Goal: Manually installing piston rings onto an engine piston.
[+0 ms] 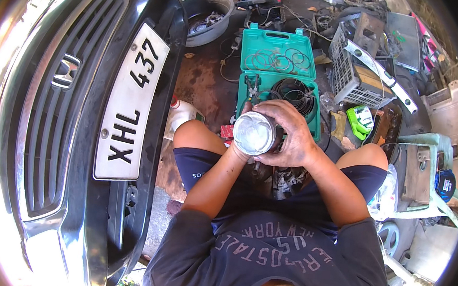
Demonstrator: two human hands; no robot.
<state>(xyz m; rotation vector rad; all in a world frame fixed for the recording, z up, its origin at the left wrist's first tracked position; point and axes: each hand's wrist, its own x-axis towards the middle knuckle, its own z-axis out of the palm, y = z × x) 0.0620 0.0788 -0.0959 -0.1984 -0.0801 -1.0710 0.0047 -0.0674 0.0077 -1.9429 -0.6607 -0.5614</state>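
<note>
Above my lap, both hands grip a round metal piston (254,133), its silvery top facing up. My right hand (293,134) wraps its right side, fingers curled over the far edge and thumb along the near edge. My left hand (239,151) closes on it from the left and below, mostly hidden behind it. A dark band shows on the piston's right side, partly under my right fingers. Just beyond my hands lies an opened teal plastic case (320,117) with thin metal rings (277,60) in its lid, a coil of dark rings (292,94) and pliers (253,89) in its base.
A black car's front bumper (90,186) stands close on my left. A grey basin (215,33) is at the far left. To the right are a grey plastic crate (345,79), a green-and-white box (360,122) and a pale green plastic chair (425,141). A white jug (184,113) stands by my left knee.
</note>
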